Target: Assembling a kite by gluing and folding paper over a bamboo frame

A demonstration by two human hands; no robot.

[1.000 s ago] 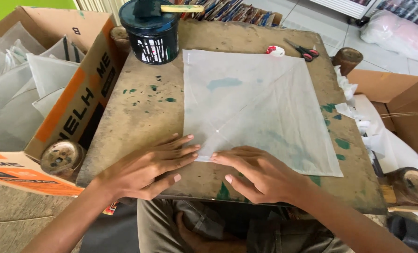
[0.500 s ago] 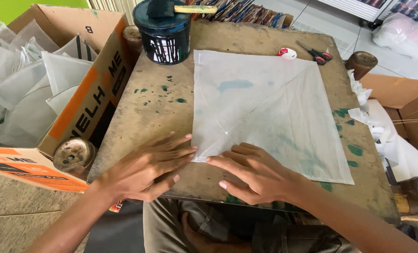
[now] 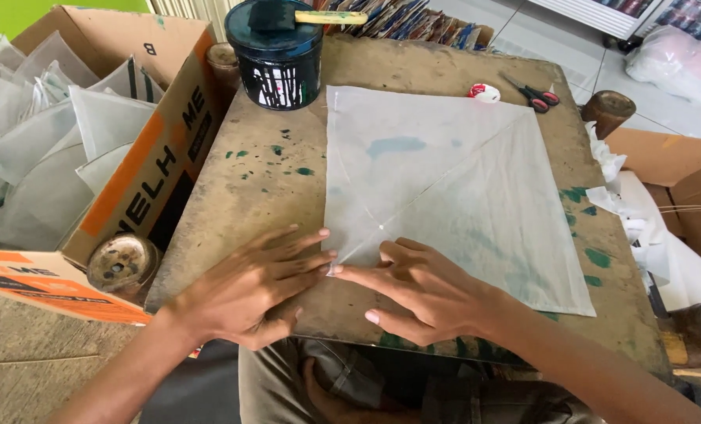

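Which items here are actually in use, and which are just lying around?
In use: translucent paper sheet, left hand and right hand pressing its near corner, wooden table.

Lying about: black paint pot, scissors, red-and-white tape roll, cardboard box of paper pieces.

Both forearms are bare, with no sleeves, watch or rings showing on the left hand [image 3: 244, 294] or right hand [image 3: 429, 290]. Olive-khaki trousers [image 3: 287, 385], creased, cover the lap.

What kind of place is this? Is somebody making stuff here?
Probably a small craft workshop. A thin translucent sheet lies on a paint-stained work table, a dark pot with a brush stands at the back, scissors lie nearby, and a cardboard box holds many similar sheets.
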